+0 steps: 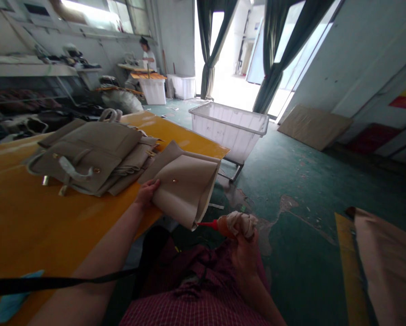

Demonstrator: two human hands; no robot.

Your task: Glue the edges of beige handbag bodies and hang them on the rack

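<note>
My left hand (147, 194) grips the left edge of a beige leather bag piece (185, 181), which has a small gold stud and lies partly over the table's edge. In my right hand (245, 242) is a glue bottle (225, 225) with a red nozzle and a cloth wrapped about its body. The nozzle's tip is at the lower corner of the bag piece; whether it touches I cannot tell. Left of my left hand lies a pile of beige bags (90, 154) with handles and gold fittings.
The yellow table (70, 226) fills the left side. Beyond its corner stands a white plastic bin (230, 122) on a metal stand. A person (148, 56) sits at the back near more bins. A brown sheet (389, 258) is at the right. A black strap (60, 284) crosses my left arm.
</note>
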